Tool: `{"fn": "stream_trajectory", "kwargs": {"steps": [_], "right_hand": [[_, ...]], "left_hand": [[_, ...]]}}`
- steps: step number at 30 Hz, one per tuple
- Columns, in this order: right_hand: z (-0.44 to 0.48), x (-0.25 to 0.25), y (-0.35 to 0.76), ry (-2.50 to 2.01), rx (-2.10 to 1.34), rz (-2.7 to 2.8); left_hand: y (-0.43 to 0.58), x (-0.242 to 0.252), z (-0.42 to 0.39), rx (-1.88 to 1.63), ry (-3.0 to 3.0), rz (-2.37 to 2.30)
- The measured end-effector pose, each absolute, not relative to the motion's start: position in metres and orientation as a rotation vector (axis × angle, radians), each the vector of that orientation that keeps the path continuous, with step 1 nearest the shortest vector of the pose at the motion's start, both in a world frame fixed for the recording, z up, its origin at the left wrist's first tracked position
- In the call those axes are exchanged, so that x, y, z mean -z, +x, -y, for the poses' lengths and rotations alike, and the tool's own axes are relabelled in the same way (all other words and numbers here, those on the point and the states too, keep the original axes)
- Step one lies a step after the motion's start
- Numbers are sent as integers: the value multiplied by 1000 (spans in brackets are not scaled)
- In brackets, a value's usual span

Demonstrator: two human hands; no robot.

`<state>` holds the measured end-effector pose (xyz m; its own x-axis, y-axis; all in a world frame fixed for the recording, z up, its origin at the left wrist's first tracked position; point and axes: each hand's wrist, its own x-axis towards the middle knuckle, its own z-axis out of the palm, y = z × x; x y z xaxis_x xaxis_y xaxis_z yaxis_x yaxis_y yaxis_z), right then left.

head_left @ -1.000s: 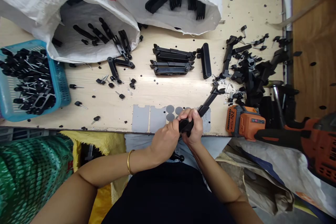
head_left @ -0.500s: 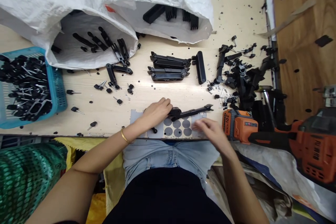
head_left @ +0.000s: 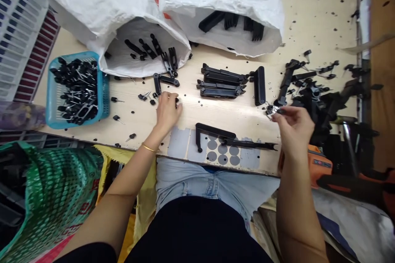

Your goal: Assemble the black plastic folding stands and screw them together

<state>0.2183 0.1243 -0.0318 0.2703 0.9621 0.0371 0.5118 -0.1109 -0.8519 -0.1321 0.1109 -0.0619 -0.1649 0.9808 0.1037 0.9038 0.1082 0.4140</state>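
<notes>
My left hand is down on the table with its fingers curled beside some black-headed knob screws. A small dark piece shows between its thumb and fingers, too hidden to name. To the right, my right hand has thumb and fingertips pinched together at a little heap of small shiny metal nuts; whatever is in the pinch is too small to make out. Between the hands a jointed black arm lies bent on the table's front edge, across grey patches, touched by neither hand.
A blue basket of knob screws stands left. Two white sacks holding black parts lie behind. Folded black arms rest mid-table beside an upright-lying black bar. Black parts pile up right, near an orange power tool.
My left hand has let go of the jointed arm and moved left and away to the screws. My right hand has moved right to the nuts. The view has shifted left.
</notes>
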Motion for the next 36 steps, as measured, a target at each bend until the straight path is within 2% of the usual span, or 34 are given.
{"fn": "stream_trajectory", "kwargs": {"steps": [2, 4, 10, 14, 18, 23, 36], "right_hand": [[-103, 24, 201, -1579, -1011, 1230], [-83, 21, 185, -1527, -1146, 1188], [-57, 34, 163, -1513, -1233, 1209], [-58, 40, 162, -1577, -886, 1669], [-53, 38, 161, -1440, -569, 2056], [-42, 51, 166, -1297, -497, 2241], [-35, 82, 178, -1225, -324, 2312]], "left_hand": [[-146, 71, -117, -558, 1844, -2197], [-151, 77, -118, -620, 1824, -2164], [-155, 81, -105, -825, 1714, -2032], [-161, 75, -101, -781, 1846, -1932], [-157, 49, -88, -809, 1952, -1925], [-130, 15, -70, -740, 2028, -1656], [-95, 22, -69, -316, 2432, -1636]]}}
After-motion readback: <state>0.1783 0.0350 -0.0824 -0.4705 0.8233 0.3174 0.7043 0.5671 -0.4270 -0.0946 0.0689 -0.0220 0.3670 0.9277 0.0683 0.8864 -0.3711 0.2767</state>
